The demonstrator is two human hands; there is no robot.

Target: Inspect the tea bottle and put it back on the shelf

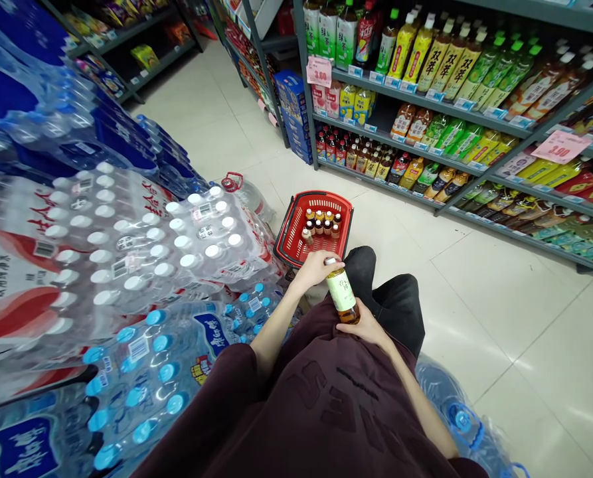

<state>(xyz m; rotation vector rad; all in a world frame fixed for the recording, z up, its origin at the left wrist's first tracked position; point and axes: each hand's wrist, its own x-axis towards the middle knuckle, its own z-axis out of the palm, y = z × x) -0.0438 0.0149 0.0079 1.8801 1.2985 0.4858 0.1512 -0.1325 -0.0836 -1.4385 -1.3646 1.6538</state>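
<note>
Holding a transparent bottle of amber liquid with a pale green label and white cap, the two hands meet its opposite ends: the left grip, forearm slanting forward, curls near the cap, while the right grip, elbow bent, wraps the base. Just beyond the left grip sits a red plastic basket with small dark white-capped bottles; shrink-wrapped clear bottles stand stacked left of both grips.
</note>
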